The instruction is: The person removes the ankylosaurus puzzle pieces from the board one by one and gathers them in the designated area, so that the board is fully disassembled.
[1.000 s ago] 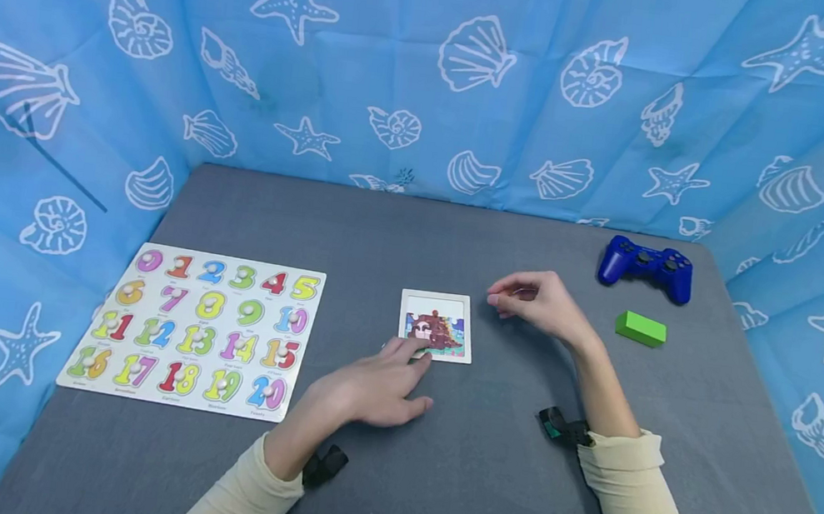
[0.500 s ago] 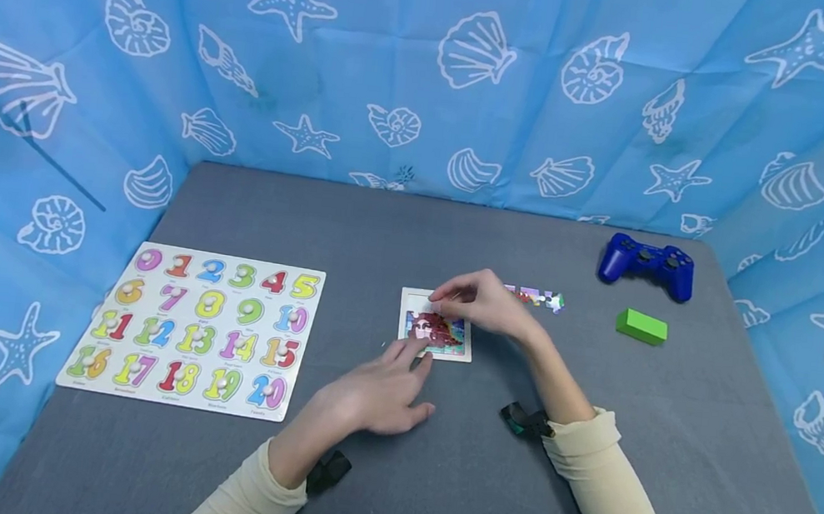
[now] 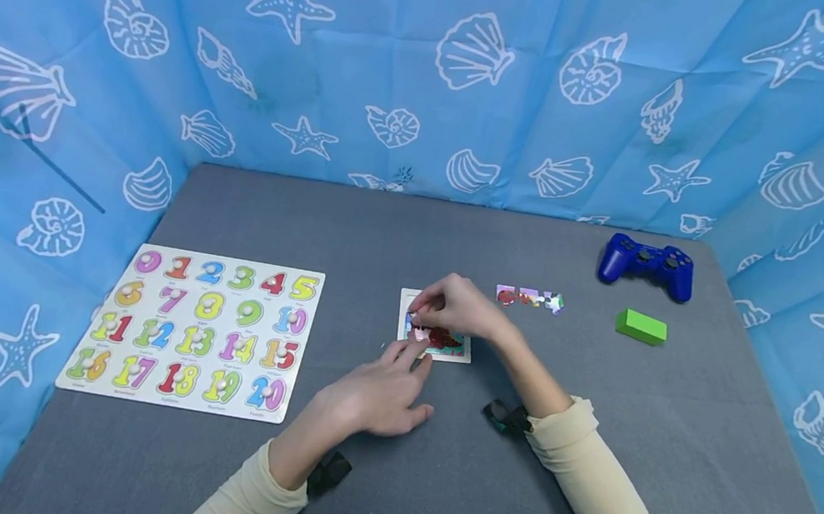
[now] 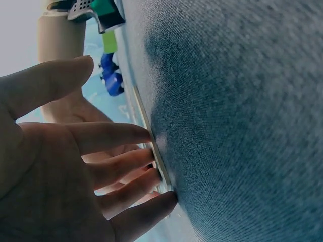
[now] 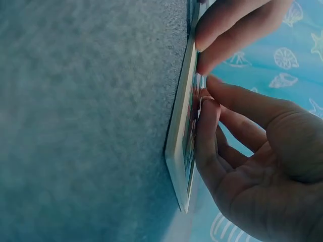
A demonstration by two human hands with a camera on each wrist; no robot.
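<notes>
A small white-framed puzzle (image 3: pixel 466 351) lies flat at the middle, its picture partly covered by both hands. My left hand (image 3: pixel 376 387) has its fingers spread, fingertips resting on the frame's near left part; in the left wrist view the left hand (image 4: pixel 60 166) touches the frame edge (image 4: pixel 160 164). Over the upper left of the picture, my right hand (image 3: pixel 463 306) pinches a small puzzle piece, mostly hidden by the fingers. From the right wrist view, the thumb and forefinger of the right hand (image 5: pixel 267 161) meet just above the framed puzzle (image 5: pixel 174 141).
Loose puzzle pieces (image 3: pixel 528 298) lie in a row right of the frame. A number board (image 3: pixel 173 406) is at left. At right are a green block (image 3: pixel 642 327) and a blue game controller (image 3: pixel 646 267). A blue shell-patterned curtain (image 3: pixel 402 63) surrounds the table (image 3: pixel 354 234).
My right hand has moved left from beside the frame to over the picture, uncovering the loose pieces. The left hand has stayed nearly still on the frame.
</notes>
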